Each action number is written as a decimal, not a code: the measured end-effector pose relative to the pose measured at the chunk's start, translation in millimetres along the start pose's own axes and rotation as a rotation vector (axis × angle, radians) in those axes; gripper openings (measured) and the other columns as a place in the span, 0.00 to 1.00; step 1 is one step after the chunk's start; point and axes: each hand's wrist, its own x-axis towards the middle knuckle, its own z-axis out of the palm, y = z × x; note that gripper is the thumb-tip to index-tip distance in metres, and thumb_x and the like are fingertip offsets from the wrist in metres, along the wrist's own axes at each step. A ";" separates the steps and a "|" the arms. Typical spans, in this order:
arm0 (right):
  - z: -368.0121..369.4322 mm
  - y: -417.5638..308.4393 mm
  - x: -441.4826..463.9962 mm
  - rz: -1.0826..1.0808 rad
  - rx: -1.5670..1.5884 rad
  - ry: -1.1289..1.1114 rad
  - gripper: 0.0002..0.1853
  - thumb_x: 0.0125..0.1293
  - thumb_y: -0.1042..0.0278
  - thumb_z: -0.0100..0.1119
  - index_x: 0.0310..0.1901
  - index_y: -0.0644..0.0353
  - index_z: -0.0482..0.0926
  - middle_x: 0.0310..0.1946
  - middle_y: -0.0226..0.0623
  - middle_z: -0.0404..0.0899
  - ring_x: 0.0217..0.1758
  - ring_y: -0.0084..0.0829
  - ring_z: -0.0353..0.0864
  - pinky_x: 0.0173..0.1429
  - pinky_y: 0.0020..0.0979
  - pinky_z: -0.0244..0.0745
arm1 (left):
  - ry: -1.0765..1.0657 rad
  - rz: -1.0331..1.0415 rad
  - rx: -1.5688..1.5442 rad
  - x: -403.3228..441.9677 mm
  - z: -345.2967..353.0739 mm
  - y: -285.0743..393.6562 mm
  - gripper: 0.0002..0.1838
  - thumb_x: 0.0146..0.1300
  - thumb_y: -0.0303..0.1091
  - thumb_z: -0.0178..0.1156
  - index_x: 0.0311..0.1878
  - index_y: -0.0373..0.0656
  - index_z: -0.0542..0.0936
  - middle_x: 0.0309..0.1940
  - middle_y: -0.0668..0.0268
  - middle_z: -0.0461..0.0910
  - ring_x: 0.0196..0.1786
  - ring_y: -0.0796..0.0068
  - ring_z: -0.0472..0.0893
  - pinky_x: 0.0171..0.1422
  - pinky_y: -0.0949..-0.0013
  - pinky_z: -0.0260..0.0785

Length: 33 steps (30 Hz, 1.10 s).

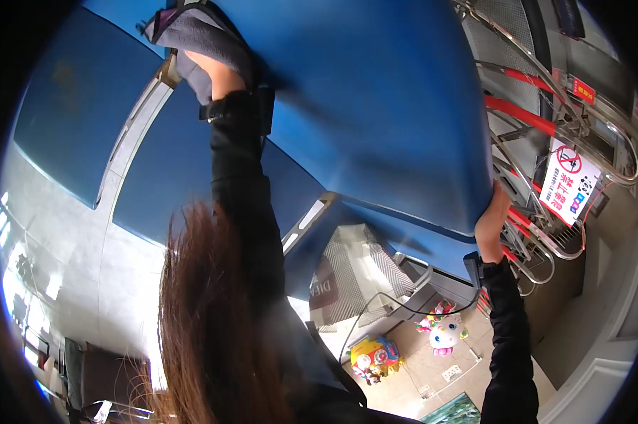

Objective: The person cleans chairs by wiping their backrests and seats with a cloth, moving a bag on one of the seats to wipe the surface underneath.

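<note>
A large blue panel [396,92], smooth like a seat back or table top, fills the upper middle of the view. At the upper left, my left hand [220,74] is mostly covered by a grey cloth [209,35] and presses it against the blue surface; its fingers are hidden under the cloth. My right hand [493,220] is wrapped round the panel's lower right edge. Both arms have black sleeves and dark bands at the wrists.
More blue panels [85,99] with pale metal edges lie at the left. Folded frames with red and silver tubes [520,116] stand at the right beside a white sign [570,180]. Colourful balloons [375,358], a dark cable and long brown hair show lower down.
</note>
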 end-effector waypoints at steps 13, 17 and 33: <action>-1.7 2.6 -8.3 0.071 -0.045 -0.045 0.18 0.74 0.67 0.38 0.44 0.72 0.78 0.26 0.54 0.76 0.31 0.52 0.76 0.38 0.45 0.66 | -0.227 0.324 -0.359 -216.3 -42.6 138.5 0.25 0.69 0.48 0.51 0.65 0.47 0.71 0.63 0.61 0.70 0.65 0.59 0.68 0.71 0.53 0.55; -5.2 -11.0 3.0 0.195 0.119 -0.055 0.25 0.76 0.61 0.32 0.40 0.72 0.79 0.26 0.56 0.76 0.29 0.50 0.75 0.38 0.42 0.66 | -0.198 0.397 -0.315 -171.1 -29.1 101.7 0.25 0.68 0.48 0.51 0.64 0.47 0.71 0.63 0.60 0.70 0.65 0.58 0.67 0.71 0.52 0.54; -3.0 -11.8 5.5 0.182 0.133 -0.072 0.24 0.77 0.62 0.32 0.40 0.72 0.78 0.28 0.56 0.76 0.29 0.51 0.74 0.37 0.42 0.65 | -0.200 0.161 -0.203 -158.5 -33.9 102.0 0.26 0.66 0.47 0.53 0.64 0.46 0.72 0.63 0.59 0.70 0.66 0.53 0.66 0.72 0.48 0.52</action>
